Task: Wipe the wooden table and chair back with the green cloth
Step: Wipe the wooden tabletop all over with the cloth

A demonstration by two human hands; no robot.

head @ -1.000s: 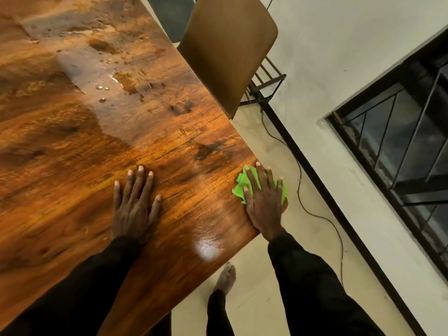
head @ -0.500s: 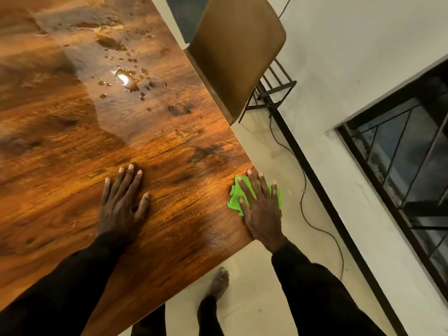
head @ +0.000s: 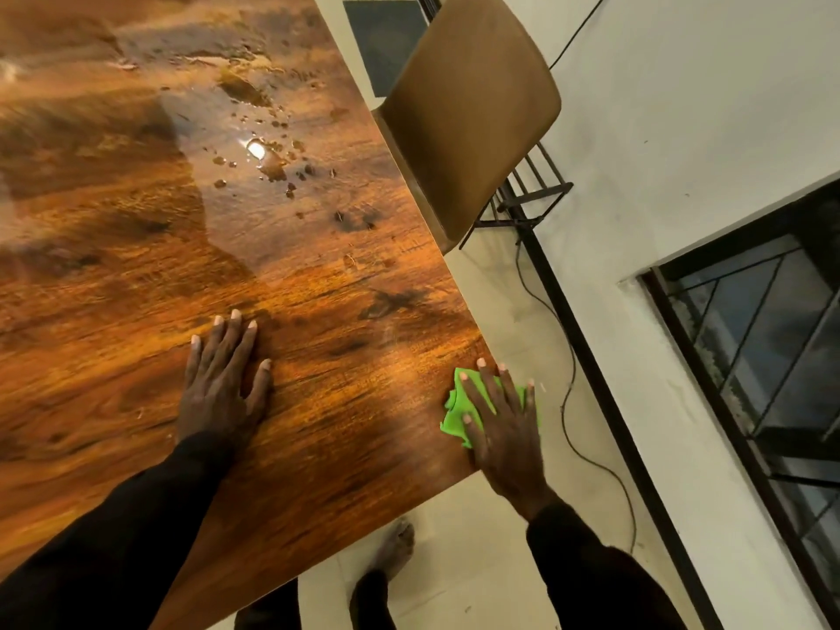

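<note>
The glossy wooden table fills the left of the view. Water drops and a wet patch lie on its far part. My right hand presses flat on the green cloth at the table's right edge, near the front corner; part of the cloth hangs past the edge. My left hand lies flat on the tabletop, fingers spread, holding nothing. The brown chair back stands against the table's right edge, further away, apart from both hands.
A black cable runs along the pale floor beside the wall. A dark barred window is at the right. My bare foot stands on the floor below the table corner. A dark mat lies beyond the chair.
My right hand slid the cloth a little toward me along the table's right edge. My left hand stayed flat on the wood. The view shifted, showing more of the chair.
</note>
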